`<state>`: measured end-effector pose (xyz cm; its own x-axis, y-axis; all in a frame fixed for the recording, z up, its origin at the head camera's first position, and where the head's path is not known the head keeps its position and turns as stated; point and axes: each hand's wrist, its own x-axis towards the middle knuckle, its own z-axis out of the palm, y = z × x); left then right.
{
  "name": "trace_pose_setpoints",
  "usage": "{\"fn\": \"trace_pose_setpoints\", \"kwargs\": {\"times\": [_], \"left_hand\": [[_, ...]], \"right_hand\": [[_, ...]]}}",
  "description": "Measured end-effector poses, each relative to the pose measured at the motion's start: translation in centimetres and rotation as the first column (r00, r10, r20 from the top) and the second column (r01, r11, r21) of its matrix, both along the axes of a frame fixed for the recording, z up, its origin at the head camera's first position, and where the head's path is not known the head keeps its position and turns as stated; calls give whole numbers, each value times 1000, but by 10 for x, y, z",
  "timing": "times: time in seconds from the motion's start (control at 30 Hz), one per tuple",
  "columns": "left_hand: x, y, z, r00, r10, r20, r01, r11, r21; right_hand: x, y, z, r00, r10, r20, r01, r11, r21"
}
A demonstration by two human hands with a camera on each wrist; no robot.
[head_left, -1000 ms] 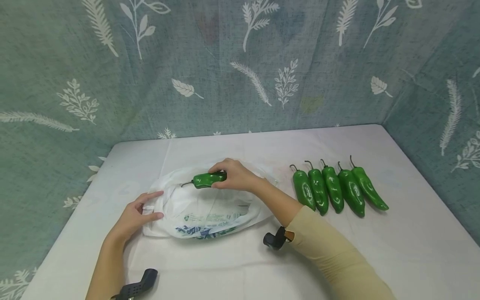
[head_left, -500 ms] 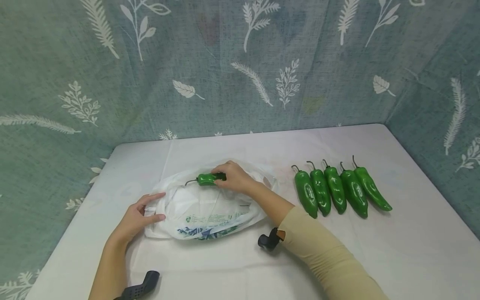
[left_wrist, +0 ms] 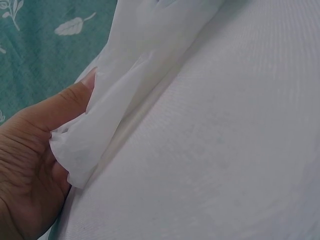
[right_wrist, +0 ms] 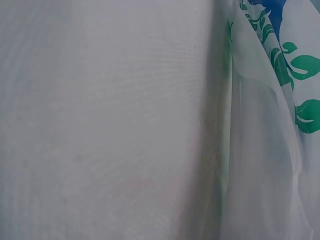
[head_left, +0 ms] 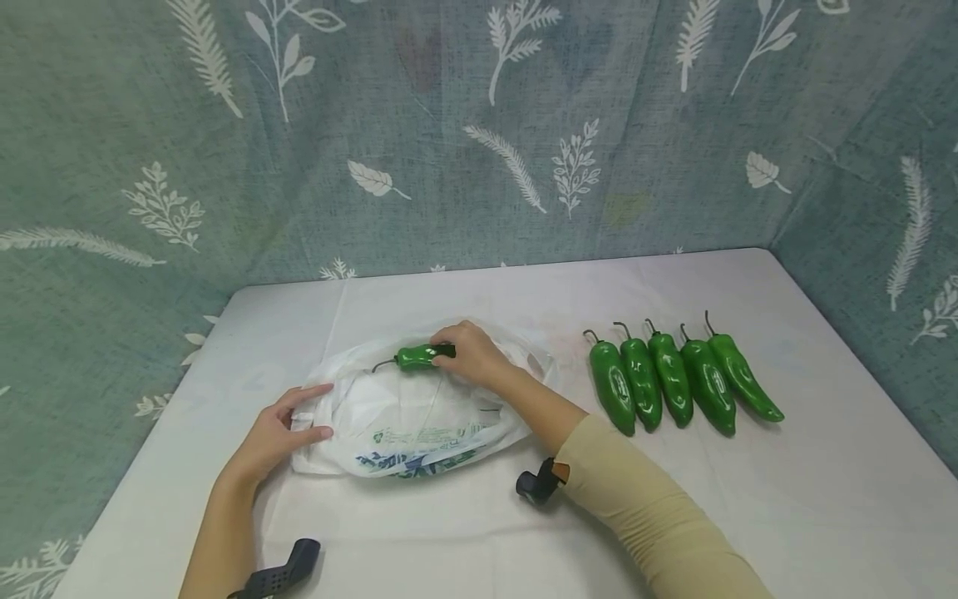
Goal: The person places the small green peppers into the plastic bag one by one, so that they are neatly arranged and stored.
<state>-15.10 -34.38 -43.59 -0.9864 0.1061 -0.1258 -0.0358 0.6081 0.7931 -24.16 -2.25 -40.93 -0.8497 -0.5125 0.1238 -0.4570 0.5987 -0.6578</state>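
A white plastic bag (head_left: pixel 419 408) with blue and green print lies on the table with its mouth spread. My right hand (head_left: pixel 473 353) grips a green chili pepper (head_left: pixel 414 358) by its lower end, inside the far part of the bag's mouth. The pepper's stem points left, and my fingers hide its tip. At the bag's left edge, my left hand (head_left: pixel 275 428) holds the plastic, thumb and forefinger spread apart. In the left wrist view, the thumb (left_wrist: pixel 70 102) lies along the bag's gathered edge (left_wrist: pixel 95 142). Only the bag's printed side (right_wrist: pixel 265 140) and the tablecloth show in the right wrist view.
To the right of the bag, several green chili peppers (head_left: pixel 669 378) lie side by side in a row, stems pointing away. The white cloth-covered table (head_left: pixel 419 549) meets a teal leaf-patterned curtain (head_left: pixel 449 166) at the back and sides.
My right hand has shifted slightly and lowered the chili pepper a little into the bag. The left hand keeps its place at the bag's edge.
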Motion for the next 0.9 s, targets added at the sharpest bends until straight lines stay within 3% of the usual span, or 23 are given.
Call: {"fn": "trace_pose_setpoints", "kwargs": {"times": [0.2, 0.43, 0.7, 0.9], "left_hand": [[0, -1, -2, 1000, 10, 9, -10, 1000, -18], [2, -1, 0, 1000, 18, 24, -17, 999, -30], [2, -4, 2, 1000, 18, 11, -18, 999, -39], [1, 0, -1, 1000, 18, 22, -17, 999, -43]], "right_hand": [[5, 5, 0, 1000, 8, -17, -8, 1000, -8], [14, 18, 2, 999, 4, -40, -7, 995, -95], [23, 33, 8, 990, 4, -139, -26, 987, -157], [31, 50, 12, 970, -4, -243, -53, 973, -224]]}}
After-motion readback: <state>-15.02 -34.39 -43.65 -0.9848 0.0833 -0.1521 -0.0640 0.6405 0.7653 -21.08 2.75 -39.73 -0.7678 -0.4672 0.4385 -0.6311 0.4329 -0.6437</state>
